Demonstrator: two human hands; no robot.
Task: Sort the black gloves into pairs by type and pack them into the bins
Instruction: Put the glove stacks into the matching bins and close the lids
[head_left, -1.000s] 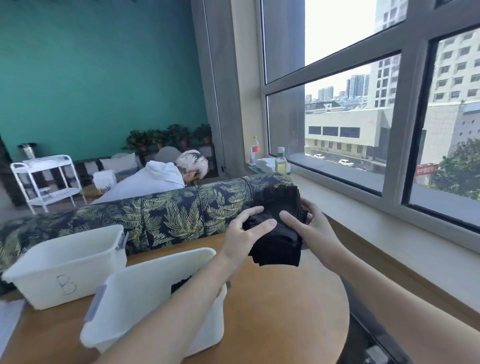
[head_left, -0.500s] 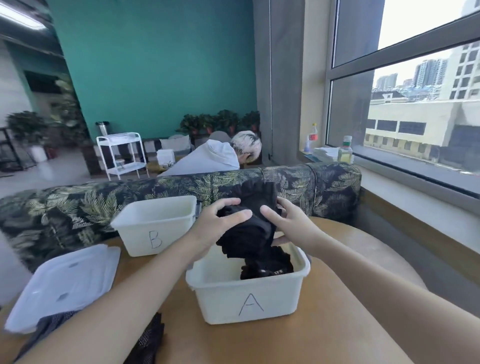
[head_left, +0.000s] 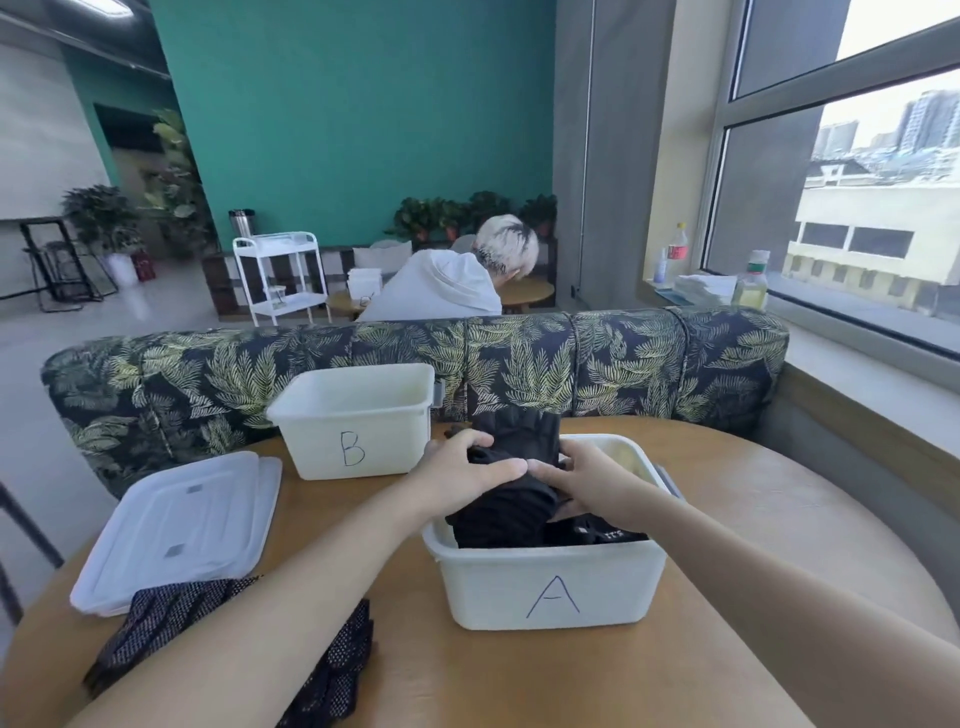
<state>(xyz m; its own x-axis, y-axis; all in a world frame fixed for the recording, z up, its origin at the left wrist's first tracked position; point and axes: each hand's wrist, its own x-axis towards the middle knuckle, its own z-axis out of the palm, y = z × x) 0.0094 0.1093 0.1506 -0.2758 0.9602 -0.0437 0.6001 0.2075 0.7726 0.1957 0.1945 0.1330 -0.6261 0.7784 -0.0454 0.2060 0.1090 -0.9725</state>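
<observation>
Head view: the left hand and the right hand both grasp a bundle of black gloves, fingers curled over its top, thumbs nearly meeting. The bundle stands partly inside bin A, its long axis running away from the person, glove fingers rising over the far rim. The bin lies directly beneath both hands; the move ahead appears to be straight down. Bin B stands apart, to the left. More mesh gloves lie beside the lids.
</observation>
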